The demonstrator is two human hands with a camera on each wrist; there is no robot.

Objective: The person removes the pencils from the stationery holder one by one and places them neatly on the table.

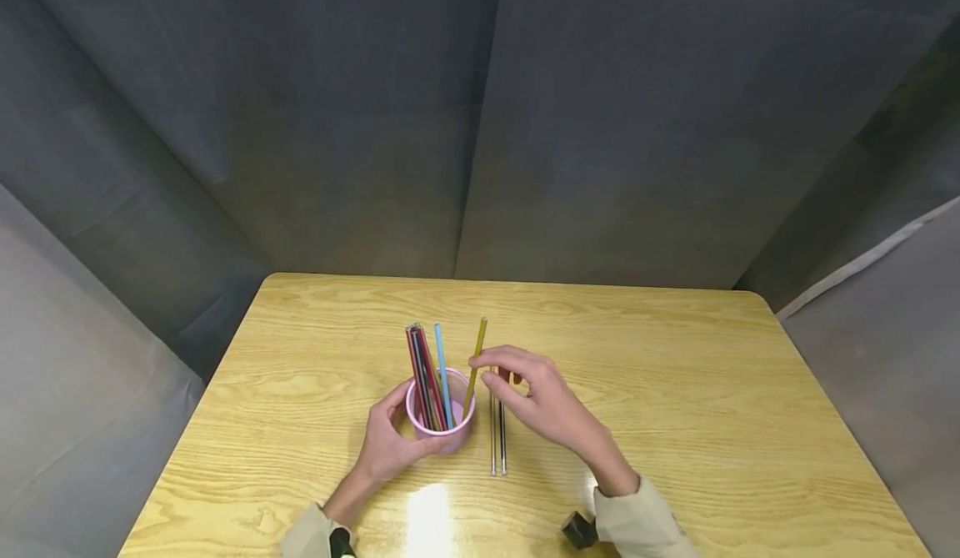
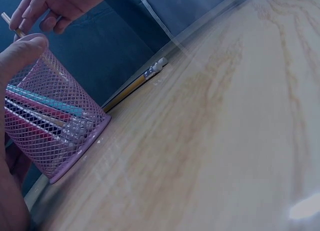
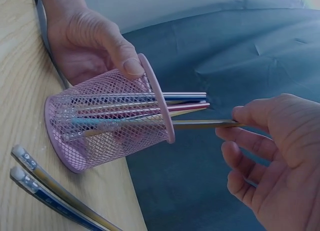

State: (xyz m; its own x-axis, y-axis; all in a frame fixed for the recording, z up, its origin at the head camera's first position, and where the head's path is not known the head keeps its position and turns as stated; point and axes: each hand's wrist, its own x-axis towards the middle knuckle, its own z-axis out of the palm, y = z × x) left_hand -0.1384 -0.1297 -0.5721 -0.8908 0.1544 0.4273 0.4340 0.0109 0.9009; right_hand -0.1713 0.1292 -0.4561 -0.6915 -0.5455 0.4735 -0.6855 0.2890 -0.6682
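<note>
On the table stands a pink mesh pencil cup [image 1: 454,444], gripped round its side by my left hand [image 1: 386,439], with the thumb near the rim in the right wrist view. Several pencils lean together inside it, dark and red ones plus a light blue pencil [image 1: 441,358]. My right hand [image 1: 538,387] pinches a yellow pencil [image 1: 480,339] near its upper end, between thumb and index finger. That pencil's lower part is inside the cup, seen through the mesh. Beside the cup lie a yellow pencil [image 3: 55,183] and a dark blue pencil [image 3: 52,207], white erasers toward me.
The wood-grain table [image 1: 675,358] has rounded far corners. Grey cloth [image 1: 360,141] hangs behind it and along both sides. A small black block [image 1: 579,530] is by the right sleeve [image 1: 641,518].
</note>
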